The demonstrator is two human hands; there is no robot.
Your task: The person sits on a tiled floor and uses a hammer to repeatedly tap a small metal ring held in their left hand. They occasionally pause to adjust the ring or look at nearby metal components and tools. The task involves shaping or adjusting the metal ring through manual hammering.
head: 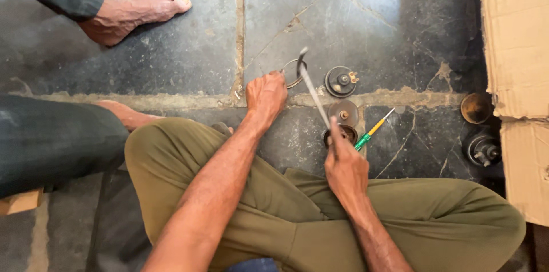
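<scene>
Metal rod (313, 90) is clamped in the right hand (345, 169), fingers closed around it; the left hand (265, 95), fingers curled shut, grips a wire ring (293, 73) on the stone floor (171, 55).

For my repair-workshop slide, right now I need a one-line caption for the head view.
Seated cross-legged on a stone floor, left hand pins a metal ring while right hand levers a thin metal rod.
</scene>
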